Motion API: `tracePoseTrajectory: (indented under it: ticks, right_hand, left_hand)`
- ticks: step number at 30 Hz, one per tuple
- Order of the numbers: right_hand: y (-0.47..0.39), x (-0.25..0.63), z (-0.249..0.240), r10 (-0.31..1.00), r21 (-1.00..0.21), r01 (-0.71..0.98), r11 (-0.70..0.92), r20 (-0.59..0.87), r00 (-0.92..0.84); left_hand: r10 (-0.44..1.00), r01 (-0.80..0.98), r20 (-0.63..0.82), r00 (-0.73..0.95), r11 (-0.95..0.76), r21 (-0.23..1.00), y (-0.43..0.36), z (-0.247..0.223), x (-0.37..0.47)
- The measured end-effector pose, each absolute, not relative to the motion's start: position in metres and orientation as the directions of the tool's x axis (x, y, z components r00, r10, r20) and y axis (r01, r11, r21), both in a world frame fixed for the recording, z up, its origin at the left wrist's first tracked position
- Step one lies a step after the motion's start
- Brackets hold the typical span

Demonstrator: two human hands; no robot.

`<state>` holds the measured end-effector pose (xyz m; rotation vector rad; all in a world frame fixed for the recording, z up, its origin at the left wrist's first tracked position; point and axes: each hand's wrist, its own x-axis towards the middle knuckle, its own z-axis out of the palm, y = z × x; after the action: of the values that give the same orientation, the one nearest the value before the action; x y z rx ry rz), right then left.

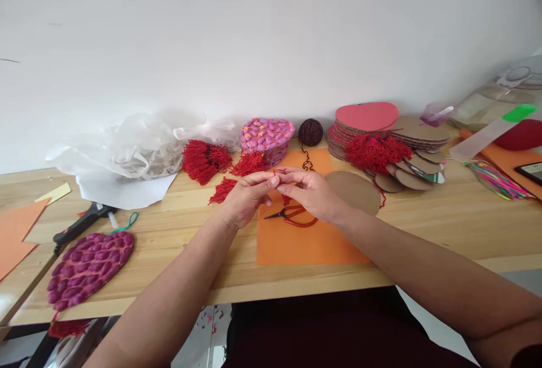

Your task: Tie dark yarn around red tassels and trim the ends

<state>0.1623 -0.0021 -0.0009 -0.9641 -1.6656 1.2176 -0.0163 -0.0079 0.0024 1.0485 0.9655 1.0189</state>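
Observation:
My left hand (250, 196) and my right hand (311, 192) meet over the orange sheet (279, 246), thumbs and fingers pinched together. Between the fingertips runs a thin red yarn (279, 171), held by both hands. Some red strands hang just below my right fingers. Under the hands, red-handled scissors (301, 221) lie on the sheet, blades pointing left. Red yarn tassels (206, 162) rest beyond my left hand. A brown cardboard piece (355, 192) lies partly behind my right hand and forearm.
Toward the wall are a patterned stack (266, 136), a dark yarn ball (310, 132) and red heart shapes (366, 117) with a red yarn pile (376, 150). At left are plastic bags (139, 148), a glue gun (84, 224) and a purple heart (91, 269). Colourful cords (499, 180) lie right.

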Motion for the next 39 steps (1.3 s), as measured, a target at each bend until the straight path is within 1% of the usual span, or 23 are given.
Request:
tracePoseTrajectory:
  ticks: [5, 13, 17, 22, 28, 35, 39]
  right_hand:
    - [-0.003, 0.164, 0.002, 0.918, -0.992, 0.048, 0.119, 0.092, -0.386]
    - [-0.002, 0.167, 0.002, 0.908, -0.997, -0.068, -0.027, 0.003, -0.419]
    - [-0.001, 0.167, 0.001, 0.927, -0.986, -0.135, -0.103, -0.046, -0.373]
    - [-0.001, 0.167, 0.000, 0.947, -0.989, -0.127, -0.079, -0.035, -0.320]
    - [-0.001, 0.167, -0.001, 0.944, -0.981, -0.158, -0.114, -0.058, -0.324]
    - [0.002, 0.167, -0.001, 0.955, -0.987, -0.125, -0.099, -0.059, -0.291]
    - [0.001, 0.167, 0.000, 0.957, -0.994, -0.095, -0.056, -0.027, -0.288]
  left_hand:
    - [0.974, -0.173, -0.115, 0.194, 0.149, 0.974, -0.007, 0.003, -0.020]
    - [0.975, -0.095, -0.067, 0.212, 0.088, 0.992, -0.008, 0.009, -0.023]
    - [0.974, -0.070, -0.045, 0.220, 0.062, 0.996, -0.010, 0.012, -0.020]
    - [0.981, -0.078, -0.026, 0.194, 0.042, 0.996, -0.009, 0.009, -0.020]
    - [0.967, -0.031, -0.084, 0.239, 0.094, 0.995, -0.010, 0.009, -0.017]
    - [0.976, 0.049, -0.021, 0.217, 0.011, 0.999, -0.007, 0.010, -0.025]
    - [0.974, 0.094, -0.024, 0.226, 0.003, 0.996, -0.007, 0.009, -0.026]
